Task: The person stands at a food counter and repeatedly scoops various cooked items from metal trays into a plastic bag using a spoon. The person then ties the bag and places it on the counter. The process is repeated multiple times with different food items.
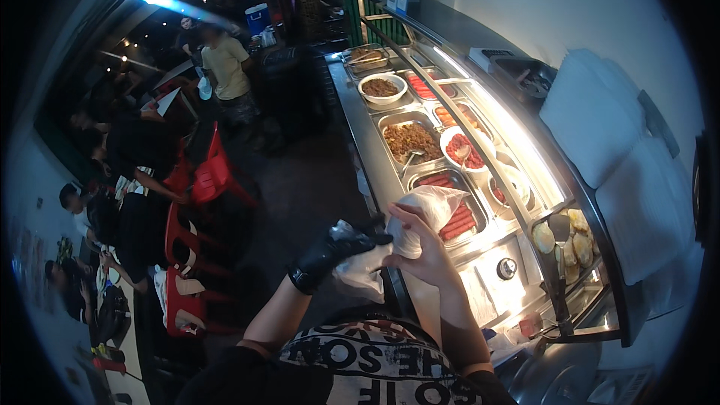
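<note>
Head view looks down on two hands meeting over a thin plastic bag [420,214] just in front of the person's chest, at the near end of a lit food counter [360,116]. Left hand [330,249], in a black glove, is closed in a pinch: its fingers are drawn together on the bag's lower edge, with crumpled film bunched against the palm. Right hand [420,244], bare, is partly closed, fingers curled round the bag from its 3 o'clock side, thumb lying across the film toward the glove. Both hands touch the bag and nearly touch each other.

Long axis of the bag runs from about 7 o'clock, where the loose lower part hangs by the glove, up to about 1 o'clock, where its puffed white top rises over the counter edge. Whether that top is the open mouth cannot be told.

From the bag, at 2 o'clock, a tray of red sausages [457,217] lies just beside it behind the glass. Farther along at 12 o'clock sits a tray of brown minced food [411,141], then a round bowl [382,88]. At 3 o'clock, pale round buns [576,238] lie near tongs [559,255]. Red chairs [214,176] stand at 9 o'clock, well apart.
</note>
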`<move>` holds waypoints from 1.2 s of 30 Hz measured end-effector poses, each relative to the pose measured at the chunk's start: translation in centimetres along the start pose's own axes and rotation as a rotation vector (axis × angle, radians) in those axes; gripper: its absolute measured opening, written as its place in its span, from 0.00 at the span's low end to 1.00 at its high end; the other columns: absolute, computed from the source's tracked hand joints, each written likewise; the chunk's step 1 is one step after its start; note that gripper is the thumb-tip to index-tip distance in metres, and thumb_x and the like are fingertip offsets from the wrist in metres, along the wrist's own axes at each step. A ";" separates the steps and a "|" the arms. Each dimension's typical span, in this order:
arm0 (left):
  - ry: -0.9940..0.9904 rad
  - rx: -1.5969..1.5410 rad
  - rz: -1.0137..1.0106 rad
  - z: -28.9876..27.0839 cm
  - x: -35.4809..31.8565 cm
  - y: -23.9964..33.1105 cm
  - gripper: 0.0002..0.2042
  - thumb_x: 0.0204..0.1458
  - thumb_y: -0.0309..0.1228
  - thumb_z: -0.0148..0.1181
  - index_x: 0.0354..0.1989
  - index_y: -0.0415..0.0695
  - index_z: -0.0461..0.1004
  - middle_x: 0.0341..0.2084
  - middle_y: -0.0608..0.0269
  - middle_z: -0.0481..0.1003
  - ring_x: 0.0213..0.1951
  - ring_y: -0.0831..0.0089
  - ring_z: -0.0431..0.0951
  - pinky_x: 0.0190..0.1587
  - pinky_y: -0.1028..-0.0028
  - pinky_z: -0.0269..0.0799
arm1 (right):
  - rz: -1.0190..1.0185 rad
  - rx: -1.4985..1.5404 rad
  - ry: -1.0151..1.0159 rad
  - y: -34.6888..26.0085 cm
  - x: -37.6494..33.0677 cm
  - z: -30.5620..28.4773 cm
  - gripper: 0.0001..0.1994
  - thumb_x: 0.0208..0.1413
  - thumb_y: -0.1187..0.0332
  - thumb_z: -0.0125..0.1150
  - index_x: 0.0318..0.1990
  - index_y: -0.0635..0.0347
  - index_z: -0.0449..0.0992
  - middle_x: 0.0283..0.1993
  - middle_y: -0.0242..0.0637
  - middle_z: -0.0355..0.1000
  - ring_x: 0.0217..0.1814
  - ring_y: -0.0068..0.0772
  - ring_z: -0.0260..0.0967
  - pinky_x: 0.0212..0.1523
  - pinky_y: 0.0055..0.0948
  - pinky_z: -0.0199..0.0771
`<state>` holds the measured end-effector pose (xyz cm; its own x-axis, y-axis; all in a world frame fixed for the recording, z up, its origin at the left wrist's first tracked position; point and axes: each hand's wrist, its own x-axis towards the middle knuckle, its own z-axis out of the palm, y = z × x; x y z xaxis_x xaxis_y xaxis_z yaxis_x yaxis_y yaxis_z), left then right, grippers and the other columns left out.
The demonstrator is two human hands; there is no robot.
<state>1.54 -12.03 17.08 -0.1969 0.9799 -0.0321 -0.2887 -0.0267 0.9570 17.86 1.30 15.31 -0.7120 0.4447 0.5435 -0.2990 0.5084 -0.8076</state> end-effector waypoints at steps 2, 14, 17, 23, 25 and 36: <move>-0.081 -0.030 -0.027 0.9 -0.1 0.9 0.16 0.49 0.20 0.59 0.48 0.33 0.72 0.46 0.52 0.74 0.45 0.74 0.76 0.48 0.75 0.71 | 0.065 0.245 -0.086 0.9 -0.1 0.1 0.33 0.40 0.73 0.72 0.58 0.57 0.66 0.46 0.34 0.69 0.40 0.22 0.67 0.47 0.24 0.67; 0.246 0.228 0.242 -0.4 0.6 -2.2 0.12 0.52 0.24 0.56 0.44 0.36 0.76 0.45 0.53 0.75 0.45 0.73 0.76 0.48 0.73 0.72 | 0.324 0.140 0.126 2.0 -1.2 1.8 0.16 0.46 0.83 0.63 0.45 0.68 0.74 0.34 0.31 0.70 0.36 0.18 0.69 0.40 0.18 0.72; 0.256 0.242 0.321 0.0 1.4 -2.6 0.11 0.53 0.26 0.57 0.44 0.37 0.76 0.39 0.56 0.77 0.42 0.76 0.76 0.45 0.76 0.72 | 0.319 0.148 0.155 1.9 -1.4 1.9 0.11 0.51 0.84 0.57 0.43 0.70 0.74 0.32 0.34 0.73 0.34 0.20 0.70 0.39 0.19 0.72; 0.385 0.079 0.132 0.8 2.1 -2.9 0.07 0.55 0.34 0.57 0.32 0.42 0.75 0.23 0.69 0.72 0.26 0.83 0.70 0.28 0.79 0.66 | 0.305 0.075 0.162 1.3 -1.2 1.4 0.09 0.56 0.84 0.47 0.40 0.71 0.73 0.32 0.37 0.69 0.30 0.20 0.68 0.36 0.18 0.70; 0.358 0.087 0.110 0.1 2.2 -3.4 0.10 0.56 0.37 0.55 0.25 0.45 0.72 0.19 0.73 0.69 0.23 0.85 0.68 0.24 0.80 0.63 | 0.314 0.174 0.180 1.8 -0.6 1.3 0.07 0.59 0.81 0.46 0.37 0.69 0.72 0.31 0.35 0.67 0.31 0.19 0.65 0.36 0.19 0.68; 0.277 0.268 0.242 0.3 3.1 -4.4 0.12 0.60 0.36 0.48 0.38 0.40 0.73 0.24 0.71 0.69 0.24 0.83 0.67 0.26 0.78 0.64 | 0.217 0.224 0.017 3.6 -1.2 1.2 0.09 0.50 0.77 0.64 0.37 0.64 0.71 0.31 0.27 0.64 0.28 0.13 0.59 0.30 0.14 0.62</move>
<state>2.52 -8.83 12.82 -0.4830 0.8607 0.1608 0.0421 -0.1606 0.9861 16.86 1.70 11.53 -0.7645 0.5381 0.3550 -0.2750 0.2258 -0.9345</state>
